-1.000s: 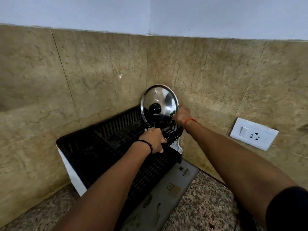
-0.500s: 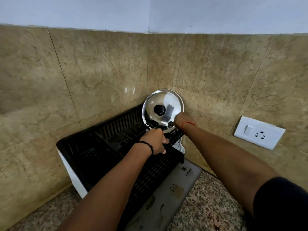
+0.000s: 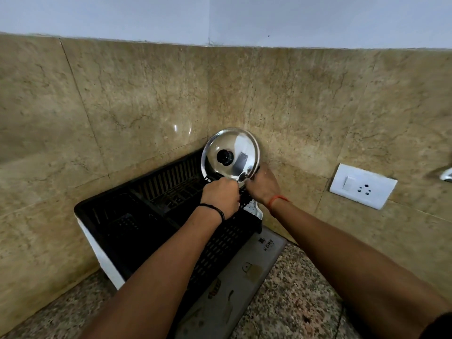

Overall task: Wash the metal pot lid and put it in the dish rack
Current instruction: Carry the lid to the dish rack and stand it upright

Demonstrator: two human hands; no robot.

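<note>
**Lid now propped upright in the rack**

The dish rack (image 3: pixel 137 216) holds the metal pot lid (image 3: pixel 230 152), which has settled on edge just above both hands. The left hand (image 3: pixel 220 195) and right hand (image 3: pixel 264 185) have closed in, fingers curled at its lower rim; placement looks nearly finished.

Pot lid (image 3: pixel 236 150): round, polished metal, black centre knob facing the camera; stands on edge, slightly tilted, at the far right corner of the rack, against the tiled wall.
Dish rack (image 3: pixel 149 216): black slotted plastic, rectangular, set in the counter corner.
</note>
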